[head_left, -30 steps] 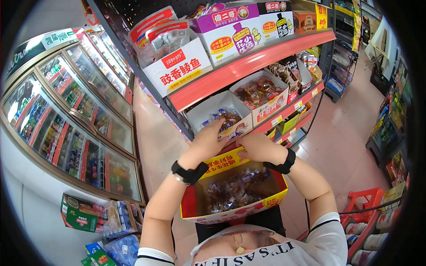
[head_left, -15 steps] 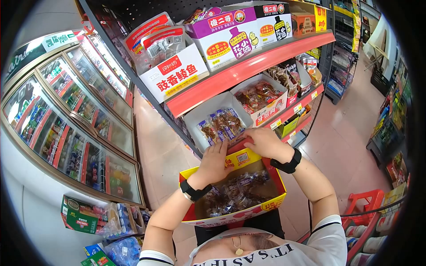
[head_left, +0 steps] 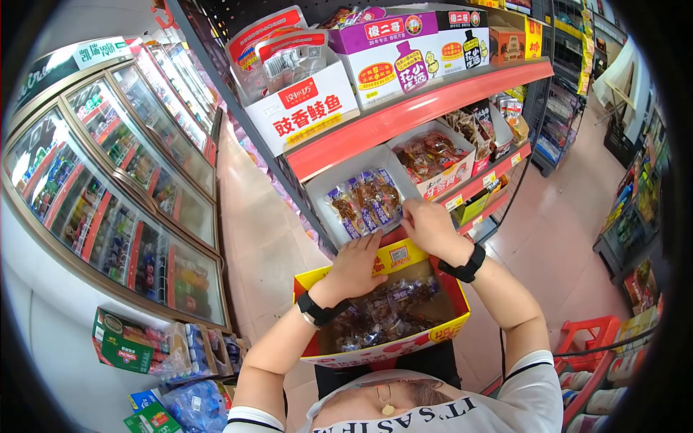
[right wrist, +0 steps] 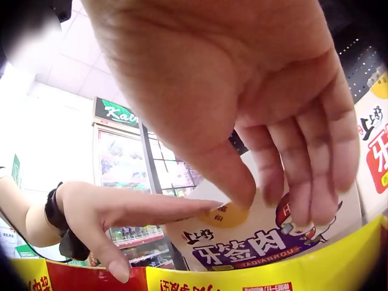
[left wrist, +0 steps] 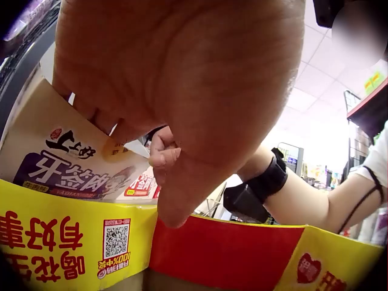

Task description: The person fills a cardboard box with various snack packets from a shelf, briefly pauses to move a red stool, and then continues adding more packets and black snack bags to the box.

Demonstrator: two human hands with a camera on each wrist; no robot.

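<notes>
Compared with the frame one second ago, the shelf (head_left: pixel 422 116) is seen a little farther right in the head view. The yellow box (head_left: pixel 447 332) is kept almost where it was, just below and in front of the white box (head_left: pixel 354 168). The left hand (head_left: pixel 354 267) has been drawn back from inside the white box to its near edge, and the snack packets (head_left: pixel 375 198) there, partly covered then, are now seen laid side by side. That row is already shown half a second ago.

Only from the head view can the packets in both boxes be seen, those in the yellow box (head_left: pixel 390 310) being loosely heaped. By the right wrist view the purple-printed front panel (right wrist: pixel 257 250) of the white box is revealed, which can hardly be made out from above.

The left grip is spread: its fingers are held nearly straight at the panel's top edge, their tips hidden in the left wrist view, with the thumb set apart. The right hand (head_left: pixel 433 231) is placed at the white box's near right corner; its grip is relaxed, the fingers loosely bent before the panel. Whether the panel is touched by them cannot be told.
</notes>
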